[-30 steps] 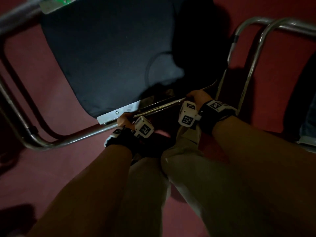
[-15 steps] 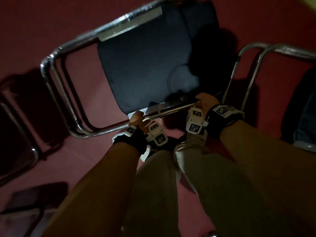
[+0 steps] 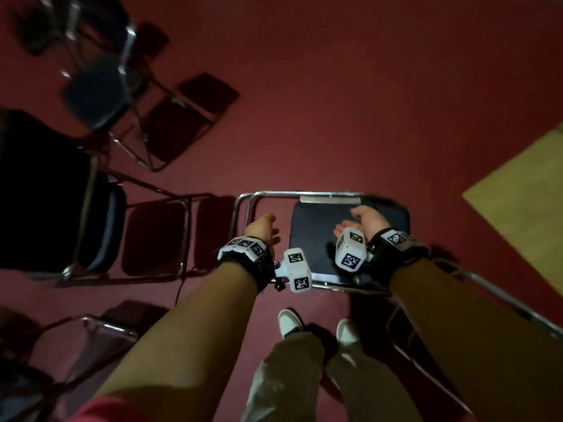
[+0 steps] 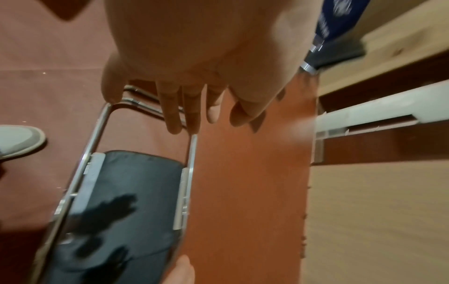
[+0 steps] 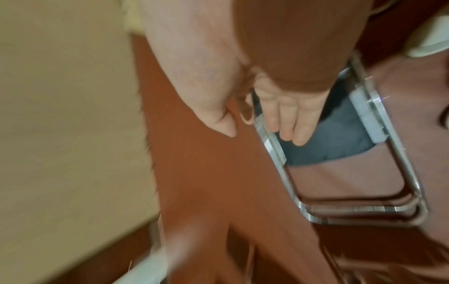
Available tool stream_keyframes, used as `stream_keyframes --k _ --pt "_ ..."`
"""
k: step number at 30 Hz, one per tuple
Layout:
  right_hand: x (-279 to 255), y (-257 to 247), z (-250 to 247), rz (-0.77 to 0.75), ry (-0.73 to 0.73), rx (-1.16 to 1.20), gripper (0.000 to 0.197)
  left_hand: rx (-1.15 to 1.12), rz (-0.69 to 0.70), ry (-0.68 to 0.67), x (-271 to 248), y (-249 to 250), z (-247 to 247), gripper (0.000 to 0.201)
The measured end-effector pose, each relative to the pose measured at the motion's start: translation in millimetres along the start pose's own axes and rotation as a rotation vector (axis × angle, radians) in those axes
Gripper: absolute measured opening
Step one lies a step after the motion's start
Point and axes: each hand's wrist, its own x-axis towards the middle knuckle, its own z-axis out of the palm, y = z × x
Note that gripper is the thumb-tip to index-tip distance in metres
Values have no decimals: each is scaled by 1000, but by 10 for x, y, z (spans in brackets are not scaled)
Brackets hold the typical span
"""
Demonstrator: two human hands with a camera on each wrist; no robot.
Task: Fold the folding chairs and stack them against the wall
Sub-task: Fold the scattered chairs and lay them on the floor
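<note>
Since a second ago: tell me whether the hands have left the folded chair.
Yes. Both the left hand and right hand are off the folded chair, held open above it; earlier they gripped its frame.

A dark red carpeted floor carries everything. A folded chair with a chrome frame and dark seat lies flat on it, directly under both hands. To the left of the left hand, unfolded chairs stand on the carpet. Two white shoes rest on it just behind the hands. A tan surface meets the carpet right of the right hand
</note>
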Motion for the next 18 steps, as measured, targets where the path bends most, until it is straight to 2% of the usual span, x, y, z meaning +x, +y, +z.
stream_keyframes --k 2,4,6,7,10,13,16,18 --pt "-443 -143 235 -19 -68 -82 40 -66 56 31 -394 211 -211 20" --pt "-814 -291 432 -46 -105 -147 22 -105 105 66 -687 388 -458 15" --pt "-1198 -443 666 -58 -177 -224 13 -110 153 81 -854 535 -765 23" --pt "-1329 -483 767 -60 -201 -247 15 -99 160 96 -896 584 -908 27" --pt "-1813 -581 1189 -111 -274 -306 27 -170 208 237 -1379 864 -1330 20" --pt "-2269 -553 1642 -160 -371 -355 41 -258 313 350 -1933 1062 -1745 22" --pt "-2648 -439 2029 -181 -469 -428 41 -322 377 422 -2172 1095 -2178 14" --pt "-2827 -308 2265 -175 -520 -475 38 -317 390 493 -2180 1032 -2496 17"
